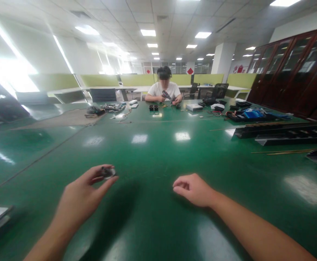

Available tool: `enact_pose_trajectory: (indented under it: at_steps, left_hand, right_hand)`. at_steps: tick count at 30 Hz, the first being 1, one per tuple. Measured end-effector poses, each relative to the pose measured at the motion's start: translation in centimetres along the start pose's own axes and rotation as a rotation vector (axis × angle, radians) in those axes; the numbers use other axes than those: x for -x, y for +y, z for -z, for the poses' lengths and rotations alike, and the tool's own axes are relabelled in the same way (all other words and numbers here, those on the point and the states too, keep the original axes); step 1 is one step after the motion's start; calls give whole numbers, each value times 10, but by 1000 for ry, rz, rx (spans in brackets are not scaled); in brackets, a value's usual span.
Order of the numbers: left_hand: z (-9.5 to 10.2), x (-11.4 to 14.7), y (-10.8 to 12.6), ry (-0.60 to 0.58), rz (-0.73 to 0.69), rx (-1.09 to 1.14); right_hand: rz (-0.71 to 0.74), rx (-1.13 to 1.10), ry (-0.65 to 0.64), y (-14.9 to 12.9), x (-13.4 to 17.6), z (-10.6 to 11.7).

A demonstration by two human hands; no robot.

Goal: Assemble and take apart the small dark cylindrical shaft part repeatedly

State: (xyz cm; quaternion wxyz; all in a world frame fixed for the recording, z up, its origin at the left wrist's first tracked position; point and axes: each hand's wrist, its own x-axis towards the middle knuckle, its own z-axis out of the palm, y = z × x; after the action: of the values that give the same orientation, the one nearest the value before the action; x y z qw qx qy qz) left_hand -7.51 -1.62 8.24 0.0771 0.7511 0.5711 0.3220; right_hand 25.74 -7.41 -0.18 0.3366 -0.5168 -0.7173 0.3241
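At lower left, the left hand pinches a small dark part; a slack grip could drop it. The right hand curls its fingers, contents unclear.

The small component, dark with a pale side, is pinched in the left hand; finer detail is blurred.

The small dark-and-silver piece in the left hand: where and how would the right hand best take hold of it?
The small piece is probably best pinched by its pale right end, with the right hand coming from the right: the left hand holds it between thumb and fingers, leaving that end showing between their tips. Blur hides its exact shape.
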Motion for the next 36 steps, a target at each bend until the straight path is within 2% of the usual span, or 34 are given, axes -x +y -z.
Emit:
enact_pose_trajectory:
  at_steps: [3,5,7,10,14,25,32,36]
  left_hand:
    - [-52,-17,47,-144,-172,143]
    - [-84,-17,67,-193,-321,151]
    - [-108,-11,74,-231,-416,168]
    - [-125,1,66,-289,-479,216]
    - [-127,7,57,-288,-468,227]
    - [-125,11,64,-269,-559,343]
    - [-128,11,60,-276,-484,298]
    - [-131,13,58,-359,-383,382]
  right_hand:
    - [-23,-34,88,3,-2,4]
    - [-44,-36,160,6,-4,6]
    - [-52,-32,207,9,-5,7]
    - [-32,-27,209,11,-5,5]
    - [9,-12,178,10,-4,1]
    - [74,43,178,9,-2,-2]
    - [78,56,173,5,-1,0]
    - [89,28,158,6,-1,-1]
